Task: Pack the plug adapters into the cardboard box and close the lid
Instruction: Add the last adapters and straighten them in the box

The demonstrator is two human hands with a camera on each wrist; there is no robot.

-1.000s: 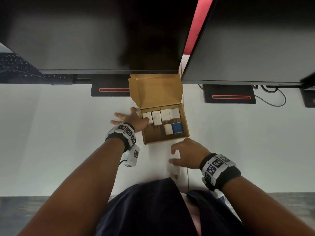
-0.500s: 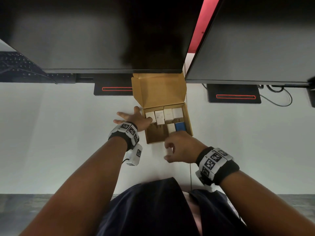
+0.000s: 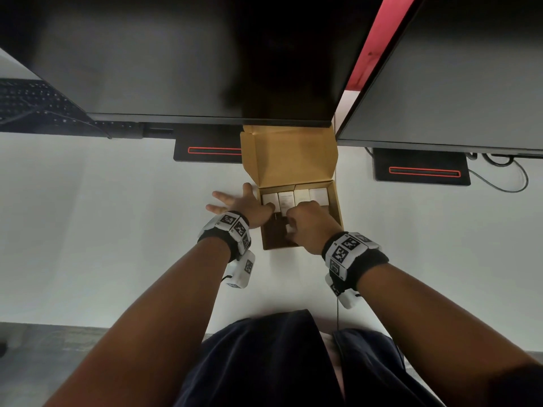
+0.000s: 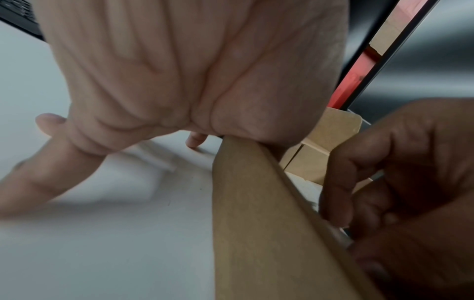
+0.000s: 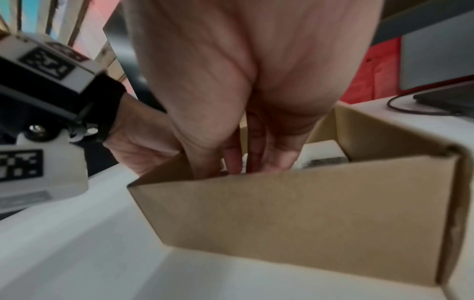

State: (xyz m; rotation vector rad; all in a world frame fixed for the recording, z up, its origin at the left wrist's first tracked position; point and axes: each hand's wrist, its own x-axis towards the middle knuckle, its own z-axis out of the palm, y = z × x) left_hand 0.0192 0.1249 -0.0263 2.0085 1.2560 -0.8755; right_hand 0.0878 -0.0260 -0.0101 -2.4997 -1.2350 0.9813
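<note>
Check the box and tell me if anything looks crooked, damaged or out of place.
Nothing stands out. The cardboard box sits square with its lid open, and four white adapters stand in a neat back row.

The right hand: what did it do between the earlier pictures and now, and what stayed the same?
The right hand left the table, where it took up a white plug adapter, and moved forward into the cardboard box, its grip on the adapter. The left hand stayed braced against the box's left wall, fingers spread on the table. The lid stayed open, the back row of adapters unmoved.
</note>
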